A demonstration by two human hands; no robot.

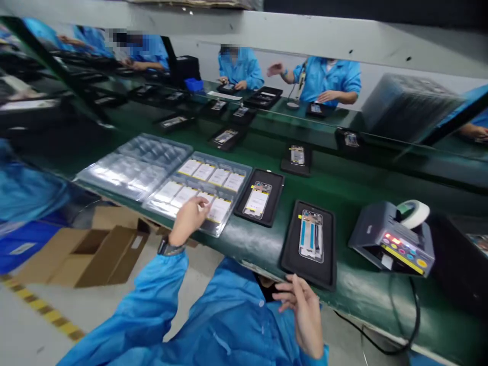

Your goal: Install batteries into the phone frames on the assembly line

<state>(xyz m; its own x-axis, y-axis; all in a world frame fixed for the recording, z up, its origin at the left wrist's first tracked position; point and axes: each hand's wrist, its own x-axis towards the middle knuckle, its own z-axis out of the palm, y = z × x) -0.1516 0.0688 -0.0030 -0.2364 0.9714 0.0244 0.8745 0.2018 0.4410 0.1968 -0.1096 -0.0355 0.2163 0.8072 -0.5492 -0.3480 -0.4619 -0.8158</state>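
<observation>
L hand (190,218) is over batt tray (156,203), grip unclear; R hand (305,315) spread nr blk tray (310,274).

I count 8 white batteries (204,172) in 1 clear blister tray (212,229), 2 black trays (330,249) nearest me, 2 phone frames (307,236) inside them, 1 further battery (256,202), 1 tape dispenser (375,231) and 1 tape roll (416,215).

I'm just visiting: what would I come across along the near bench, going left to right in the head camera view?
Pocketed transparent tray → transparent tray of white packs → black tray with a white-covered phone frame → black tray with a blue-striped phone frame → grey tape dispenser.
</observation>
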